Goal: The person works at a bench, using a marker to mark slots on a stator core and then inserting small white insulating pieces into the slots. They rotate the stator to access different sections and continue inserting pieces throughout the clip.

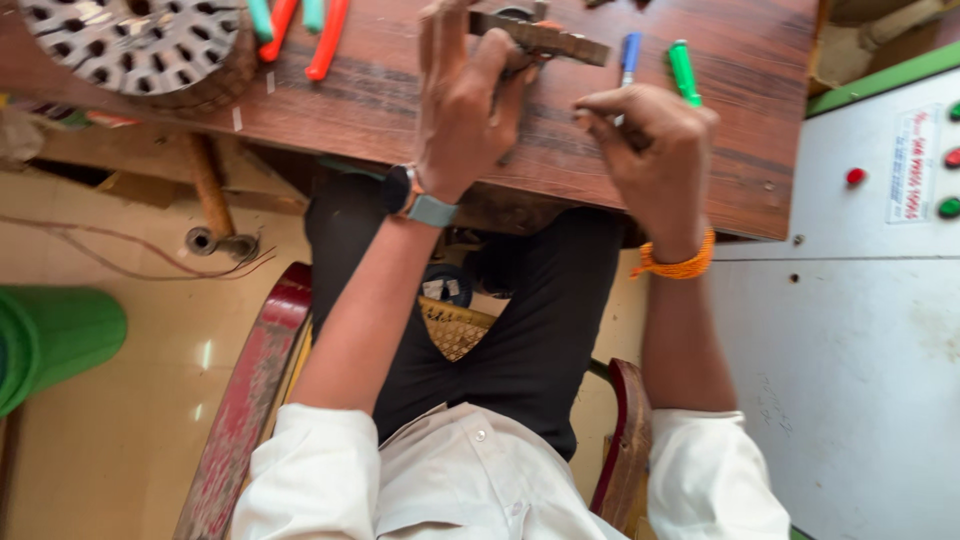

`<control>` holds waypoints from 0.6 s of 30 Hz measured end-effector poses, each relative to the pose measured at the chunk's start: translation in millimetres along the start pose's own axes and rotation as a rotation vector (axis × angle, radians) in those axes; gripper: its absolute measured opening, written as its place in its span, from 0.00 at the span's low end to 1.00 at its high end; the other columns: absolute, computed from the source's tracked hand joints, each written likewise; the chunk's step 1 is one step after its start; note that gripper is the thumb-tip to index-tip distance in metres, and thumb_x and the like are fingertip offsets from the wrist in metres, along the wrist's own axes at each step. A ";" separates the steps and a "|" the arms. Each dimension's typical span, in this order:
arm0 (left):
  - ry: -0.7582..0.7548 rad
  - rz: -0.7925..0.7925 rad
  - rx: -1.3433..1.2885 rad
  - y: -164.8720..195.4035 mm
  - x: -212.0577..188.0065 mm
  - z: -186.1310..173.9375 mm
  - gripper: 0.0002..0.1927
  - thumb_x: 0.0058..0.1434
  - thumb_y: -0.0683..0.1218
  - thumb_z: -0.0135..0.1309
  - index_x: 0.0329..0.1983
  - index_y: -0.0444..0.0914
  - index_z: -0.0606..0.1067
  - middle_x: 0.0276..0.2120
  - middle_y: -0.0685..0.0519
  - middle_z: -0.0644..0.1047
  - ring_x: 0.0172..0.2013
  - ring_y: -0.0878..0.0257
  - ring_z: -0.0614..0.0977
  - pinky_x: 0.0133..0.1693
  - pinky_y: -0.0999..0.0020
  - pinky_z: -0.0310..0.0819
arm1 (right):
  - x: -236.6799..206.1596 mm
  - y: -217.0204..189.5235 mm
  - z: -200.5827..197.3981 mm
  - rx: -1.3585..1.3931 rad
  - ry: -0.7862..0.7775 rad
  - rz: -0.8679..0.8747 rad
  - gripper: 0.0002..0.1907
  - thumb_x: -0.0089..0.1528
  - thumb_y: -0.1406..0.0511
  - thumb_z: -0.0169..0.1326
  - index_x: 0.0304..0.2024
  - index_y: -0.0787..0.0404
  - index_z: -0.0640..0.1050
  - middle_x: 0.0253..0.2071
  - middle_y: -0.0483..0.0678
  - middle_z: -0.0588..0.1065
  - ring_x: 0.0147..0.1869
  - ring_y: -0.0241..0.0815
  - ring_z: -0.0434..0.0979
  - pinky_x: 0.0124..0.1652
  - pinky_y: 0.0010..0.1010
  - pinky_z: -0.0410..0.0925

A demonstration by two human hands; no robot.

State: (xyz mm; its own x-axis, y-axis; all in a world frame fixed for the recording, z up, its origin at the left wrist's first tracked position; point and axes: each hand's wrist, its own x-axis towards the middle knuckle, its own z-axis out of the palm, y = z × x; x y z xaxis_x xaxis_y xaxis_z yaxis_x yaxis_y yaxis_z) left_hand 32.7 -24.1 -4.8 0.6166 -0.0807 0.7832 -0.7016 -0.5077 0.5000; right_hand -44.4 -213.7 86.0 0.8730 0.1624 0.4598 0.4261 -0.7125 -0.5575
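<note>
Pressing a worn metal ruler (540,38) flat on the far side of the wooden table (400,100) with left hand (465,95); right hand (650,150) clenched around a pen (629,55). No marked line visible yet.

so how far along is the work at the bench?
Done: nothing finished shows. In hand: left hand presses a metal ruler on the wooden table; right hand pinches something small, unclear. Left: slotted metal core and markers lie untouched.
</note>
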 end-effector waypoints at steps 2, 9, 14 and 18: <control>0.038 -0.018 -0.049 3.1 4.3 5.5 0.09 0.64 0.42 0.65 0.38 0.38 0.74 0.59 0.46 0.67 0.55 0.49 0.71 0.56 0.51 0.67 | 13.6 -6.3 -5.6 -0.011 -0.008 -0.026 0.03 0.69 0.74 0.66 0.44 0.65 0.84 0.31 0.46 0.78 0.29 0.29 0.72 0.29 0.24 0.60; 0.136 -0.119 0.001 23.6 1.7 14.2 0.09 0.64 0.43 0.64 0.39 0.39 0.75 0.59 0.48 0.74 0.62 0.52 0.71 0.56 0.54 0.66 | 54.8 -21.1 -10.7 -0.155 0.016 -0.328 0.03 0.68 0.76 0.66 0.40 0.69 0.82 0.27 0.49 0.73 0.26 0.35 0.63 0.29 0.29 0.54; 0.147 -0.168 -0.018 32.3 1.2 13.8 0.08 0.63 0.43 0.65 0.38 0.39 0.75 0.61 0.47 0.74 0.64 0.53 0.70 0.57 0.54 0.66 | 68.2 -9.3 -7.5 -0.211 0.013 -0.308 0.05 0.69 0.76 0.65 0.40 0.70 0.81 0.24 0.48 0.69 0.25 0.33 0.61 0.28 0.29 0.53; 0.143 -0.181 -0.037 33.8 0.4 13.0 0.08 0.63 0.43 0.64 0.37 0.39 0.74 0.63 0.47 0.72 0.64 0.54 0.71 0.58 0.55 0.65 | 75.7 7.5 -3.9 -0.178 -0.026 -0.102 0.13 0.74 0.71 0.66 0.35 0.66 0.78 0.24 0.45 0.64 0.27 0.34 0.58 0.31 0.31 0.53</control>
State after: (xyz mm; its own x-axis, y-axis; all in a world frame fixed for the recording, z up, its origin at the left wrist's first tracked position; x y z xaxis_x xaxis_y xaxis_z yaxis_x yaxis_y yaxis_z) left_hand 13.9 -52.4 7.7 0.6783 0.1329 0.7227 -0.5984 -0.4708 0.6483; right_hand 24.0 -209.4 119.3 0.8345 0.2556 0.4882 0.4659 -0.8003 -0.3774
